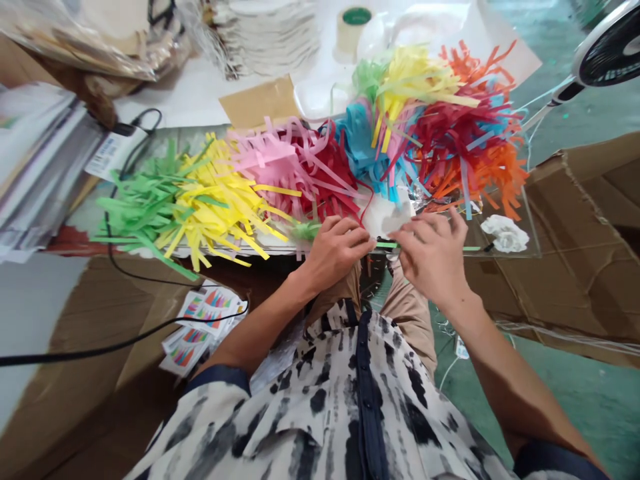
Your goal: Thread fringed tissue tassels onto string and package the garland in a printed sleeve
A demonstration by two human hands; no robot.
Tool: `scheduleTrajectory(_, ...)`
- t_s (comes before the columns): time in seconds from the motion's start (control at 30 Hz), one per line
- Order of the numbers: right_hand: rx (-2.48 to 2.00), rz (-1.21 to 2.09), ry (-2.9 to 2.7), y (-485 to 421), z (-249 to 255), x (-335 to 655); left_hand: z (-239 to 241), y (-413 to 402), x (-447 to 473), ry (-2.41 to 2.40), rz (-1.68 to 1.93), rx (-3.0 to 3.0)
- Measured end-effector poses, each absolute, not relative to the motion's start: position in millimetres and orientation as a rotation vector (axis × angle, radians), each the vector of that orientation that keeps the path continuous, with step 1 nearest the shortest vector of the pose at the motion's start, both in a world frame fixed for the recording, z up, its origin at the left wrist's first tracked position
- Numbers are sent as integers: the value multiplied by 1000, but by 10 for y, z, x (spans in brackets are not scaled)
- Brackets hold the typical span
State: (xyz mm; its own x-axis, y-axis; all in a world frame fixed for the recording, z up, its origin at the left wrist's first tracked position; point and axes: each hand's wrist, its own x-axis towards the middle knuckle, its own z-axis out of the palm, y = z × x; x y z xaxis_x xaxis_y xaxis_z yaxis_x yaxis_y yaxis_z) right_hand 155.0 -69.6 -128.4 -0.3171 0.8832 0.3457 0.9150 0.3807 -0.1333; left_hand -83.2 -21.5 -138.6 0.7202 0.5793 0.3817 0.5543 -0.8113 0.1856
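Observation:
A thin green paper strip [387, 245] runs along the table's front edge between my two hands and shows again right of the right one. My left hand [337, 252] is closed, its thumb and fingertips pinched at the strip. A tuft of green tissue fringe [305, 230] pokes out beside its knuckles. My right hand [434, 259] pinches the strip near thumb and forefinger, the other fingers raised and bent. Behind the hands lie a pink tassel [273, 160], a dark red tassel [330, 173] and a blue tassel [360, 143]. White paper [387, 215] lies just past my fingertips.
Yellow fringe [220, 200] and green fringe [143, 200] spread leftward; orange fringe [500, 167] lies right. A crumpled white tissue [505, 233] sits at the right corner. Paper stacks [45, 160], a black cable [125, 343], a fan [613, 47] and cardboard [590, 247] surround the table.

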Motion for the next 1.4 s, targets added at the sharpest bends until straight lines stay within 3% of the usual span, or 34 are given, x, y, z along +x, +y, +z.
scheduleTrajectory(0.3, -1455, -187, -2268, -906, -1398, 1421, -1619, -507, -806, 1028, 941, 2932)
scheduleTrajectory(0.53, -1398, -503, -2160, -952, -1115, 1363, -1220, -531, -702, 1051, 1044, 2872)
scheduleTrajectory(0.7, -1381, -547, -2096, -864, -890, 1518, -842, -482, -615, 1123, 1097, 2130)
scheduleTrajectory(0.87, -1328, -529, -1956, -803, -699, 1596, -637, -376, -606, 904, 770, 1249)
scheduleTrajectory(1.03, -1358, -183, -1789, -816, -595, 1502, -661, -370, -559, 785, 609, 882)
scheduleTrajectory(1.23, -1281, 851, -1309, -711, -763, 1420, -695, -416, -494, 834, 782, 1042)
scheduleTrajectory(1.4, -1268, 910, -1201, -638, -802, 1328, -770, -392, -482, 801, 888, 1074)
